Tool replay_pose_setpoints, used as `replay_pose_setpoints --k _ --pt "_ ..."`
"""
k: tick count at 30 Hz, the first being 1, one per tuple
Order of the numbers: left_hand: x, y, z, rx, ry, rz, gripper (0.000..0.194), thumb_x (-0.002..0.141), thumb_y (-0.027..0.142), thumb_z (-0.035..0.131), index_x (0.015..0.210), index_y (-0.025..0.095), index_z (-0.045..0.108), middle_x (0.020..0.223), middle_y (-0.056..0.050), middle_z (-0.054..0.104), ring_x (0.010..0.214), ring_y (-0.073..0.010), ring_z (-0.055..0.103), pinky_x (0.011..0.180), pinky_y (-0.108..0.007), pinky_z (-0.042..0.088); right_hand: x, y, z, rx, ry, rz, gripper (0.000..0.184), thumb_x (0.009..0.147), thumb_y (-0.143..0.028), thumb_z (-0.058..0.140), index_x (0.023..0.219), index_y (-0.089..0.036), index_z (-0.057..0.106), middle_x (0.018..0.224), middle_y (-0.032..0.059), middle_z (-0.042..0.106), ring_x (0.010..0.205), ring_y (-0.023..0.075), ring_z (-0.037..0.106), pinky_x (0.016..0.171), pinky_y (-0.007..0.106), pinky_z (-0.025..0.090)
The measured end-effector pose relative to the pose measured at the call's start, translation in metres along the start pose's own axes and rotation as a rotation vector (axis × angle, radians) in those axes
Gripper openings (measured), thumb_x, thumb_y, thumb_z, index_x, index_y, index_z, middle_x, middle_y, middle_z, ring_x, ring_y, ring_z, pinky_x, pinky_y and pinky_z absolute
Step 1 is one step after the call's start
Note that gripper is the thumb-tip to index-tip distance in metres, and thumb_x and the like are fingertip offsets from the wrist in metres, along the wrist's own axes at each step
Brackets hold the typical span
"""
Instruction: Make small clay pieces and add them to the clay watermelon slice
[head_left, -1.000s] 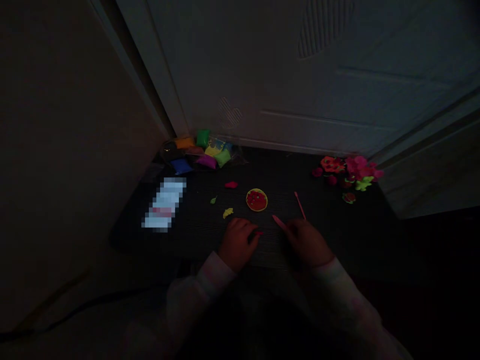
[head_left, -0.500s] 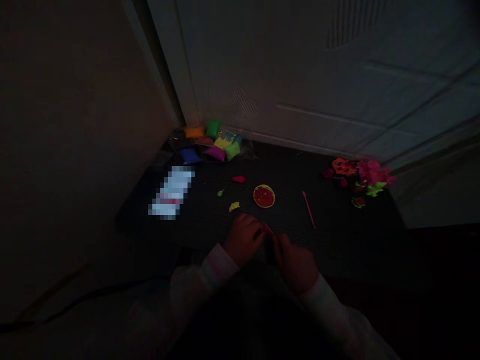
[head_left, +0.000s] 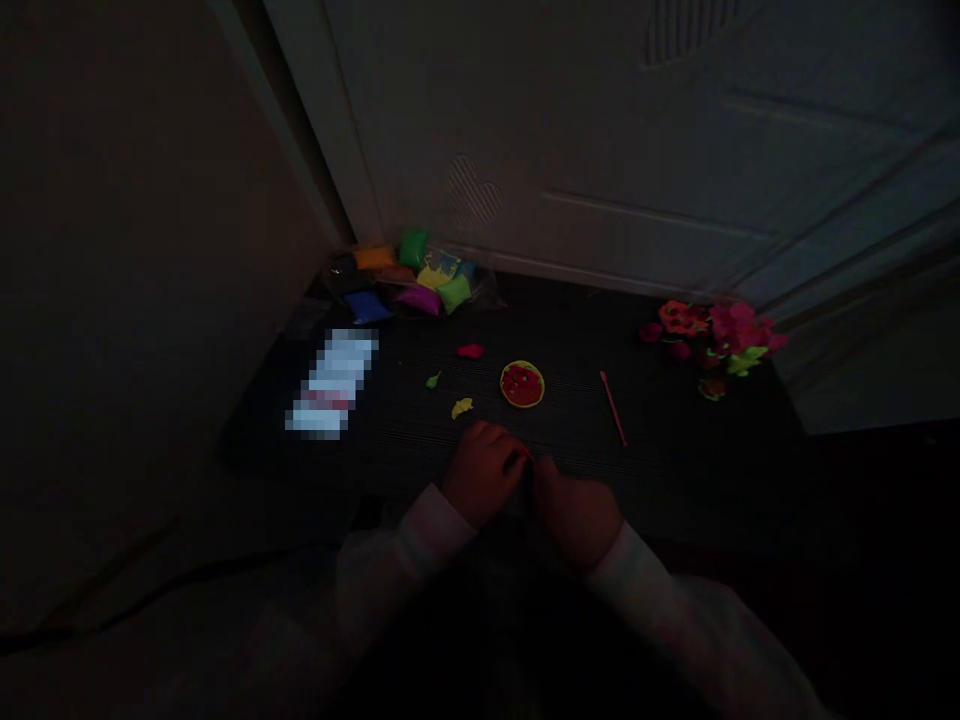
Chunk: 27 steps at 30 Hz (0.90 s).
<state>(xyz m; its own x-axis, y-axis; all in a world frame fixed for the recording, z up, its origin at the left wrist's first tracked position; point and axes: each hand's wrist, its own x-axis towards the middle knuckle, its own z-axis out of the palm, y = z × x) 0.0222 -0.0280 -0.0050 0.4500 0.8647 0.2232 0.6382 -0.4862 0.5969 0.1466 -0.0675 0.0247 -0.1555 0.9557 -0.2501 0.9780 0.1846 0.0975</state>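
Observation:
At the near edge of the dark table, my left hand (head_left: 484, 472) is closed with its fingertips pinched around a small red piece (head_left: 527, 455) that looks like clay. My right hand (head_left: 576, 510) is closed too, thumb side toward the left one, almost touching it. What its fingers hold is hidden in the dim light. Just beyond the hands lies a round clay disc (head_left: 522, 385) with a yellow rim and a red top with small green bits. Nearby are a yellow clay scrap (head_left: 462, 408), a green clay bit (head_left: 433, 380) and a pinkish-red lump (head_left: 470, 351).
A pink modelling stick (head_left: 613, 408) lies right of the disc. Colourful clay packets (head_left: 405, 280) sit at the back left, behind a blurred bright phone-like screen (head_left: 334, 385). Several clay shapes (head_left: 720, 335) cluster at the right. A pale panelled door (head_left: 585, 120) stands behind the table (head_left: 555, 320).
My right hand has drawn closer to the left, and the pink sliver seen between them earlier now shows less. The whole view has shifted slightly.

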Motion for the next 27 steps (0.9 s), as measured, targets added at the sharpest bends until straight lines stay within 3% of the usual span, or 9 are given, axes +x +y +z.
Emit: replay_pose_setpoints --k 8,15,21,24,27 --pt "0.0 -0.001 0.001 0.001 0.0 -0.002 0.009 0.076 0.019 0.049 0.073 0.017 0.057 0.076 -0.003 0.056 0.077 -0.0168 0.048 0.073 -0.033 0.04 -0.001 -0.002 -0.002 0.028 -0.075 0.025 0.019 0.083 -0.02 0.031 0.079 -0.015 0.049 0.055 0.0072 0.063 0.048 0.0225 0.061 0.038 0.024 0.034" --pt "-0.001 -0.001 0.001 0.001 0.008 -0.007 0.007 0.074 0.019 0.05 0.072 0.017 0.056 0.076 -0.003 0.056 0.078 -0.0168 0.048 0.073 -0.032 0.041 -0.001 0.011 -0.002 0.083 -0.018 0.062 0.027 0.086 -0.027 0.027 0.081 -0.018 0.052 0.058 0.0039 0.062 0.048 0.0173 0.059 0.039 0.022 0.027" --pt "0.0 -0.002 0.0 -0.02 0.004 -0.004 0.006 0.073 0.016 0.05 0.072 0.018 0.055 0.076 -0.003 0.057 0.077 -0.0165 0.049 0.073 -0.033 0.041 0.002 0.048 0.012 0.21 0.245 0.219 0.031 0.087 -0.025 0.027 0.095 -0.016 0.055 0.074 0.0054 0.062 0.059 0.013 0.057 0.05 0.022 0.035" --pt "0.0 -0.002 0.0 -0.037 0.023 -0.016 0.005 0.072 0.016 0.05 0.072 0.018 0.055 0.075 -0.003 0.057 0.076 -0.0166 0.049 0.072 -0.033 0.041 0.006 0.051 0.021 0.193 0.43 0.17 0.031 0.083 -0.026 0.035 0.103 -0.012 0.054 0.087 0.011 0.059 0.077 0.0183 0.054 0.064 0.029 0.039" --pt "0.0 0.0 0.0 -0.039 0.031 -0.007 0.005 0.073 0.017 0.05 0.072 0.018 0.055 0.076 -0.003 0.056 0.077 -0.0167 0.049 0.072 -0.033 0.041 0.005 0.04 0.026 0.225 0.602 0.08 0.031 0.08 -0.03 0.043 0.104 -0.014 0.055 0.097 0.0124 0.055 0.087 0.0215 0.05 0.072 0.035 0.038"
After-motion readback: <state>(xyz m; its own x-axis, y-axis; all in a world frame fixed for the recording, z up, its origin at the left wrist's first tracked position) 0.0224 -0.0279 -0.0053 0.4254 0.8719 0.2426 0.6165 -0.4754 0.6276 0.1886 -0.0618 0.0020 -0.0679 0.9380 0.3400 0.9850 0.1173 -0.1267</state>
